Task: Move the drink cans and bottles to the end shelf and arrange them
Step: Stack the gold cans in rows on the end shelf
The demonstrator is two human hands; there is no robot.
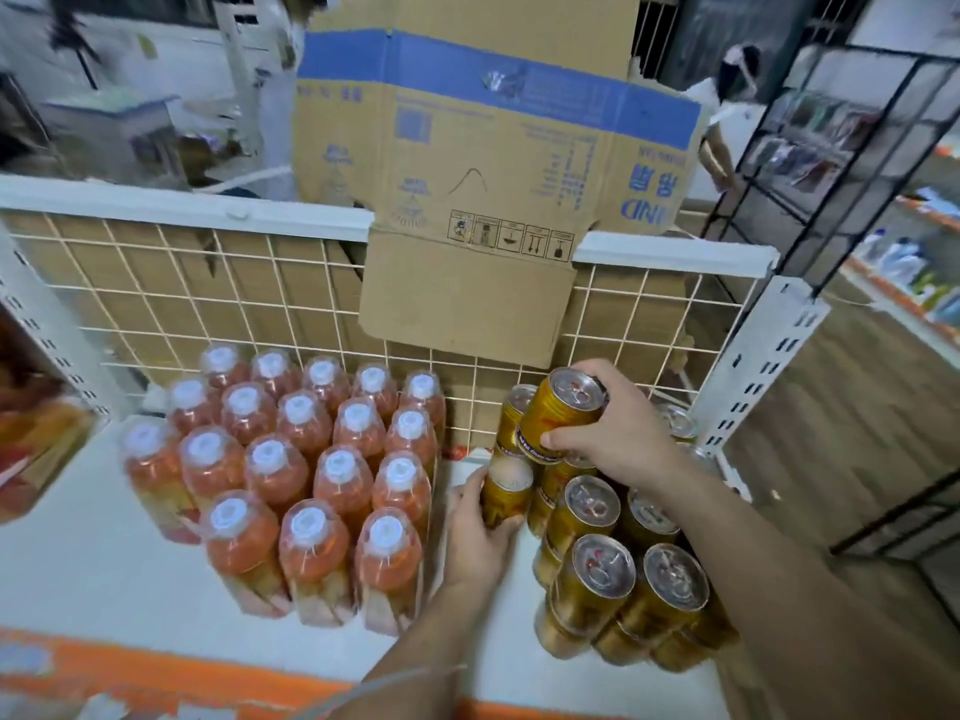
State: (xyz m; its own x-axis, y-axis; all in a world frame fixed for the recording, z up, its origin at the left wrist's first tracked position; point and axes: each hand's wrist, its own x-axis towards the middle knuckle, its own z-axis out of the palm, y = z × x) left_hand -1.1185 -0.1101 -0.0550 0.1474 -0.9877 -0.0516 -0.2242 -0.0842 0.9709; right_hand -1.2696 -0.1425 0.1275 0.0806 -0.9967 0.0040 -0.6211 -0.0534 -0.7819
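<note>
1. Standing in neat rows on the left of the white shelf (78, 574) are the orange drink bottles (306, 480). That part looks done.
2. Next, the left hand (478, 537) wraps round a small gold can (506, 498), low down between the bottles and the pile.
3. The right hand (618, 433) grips a tilted gold can (558, 415), up above the others.
4. On the right, the stacked gold cans (623, 589) sit two high. I think these two held cans must still be set down.
</note>
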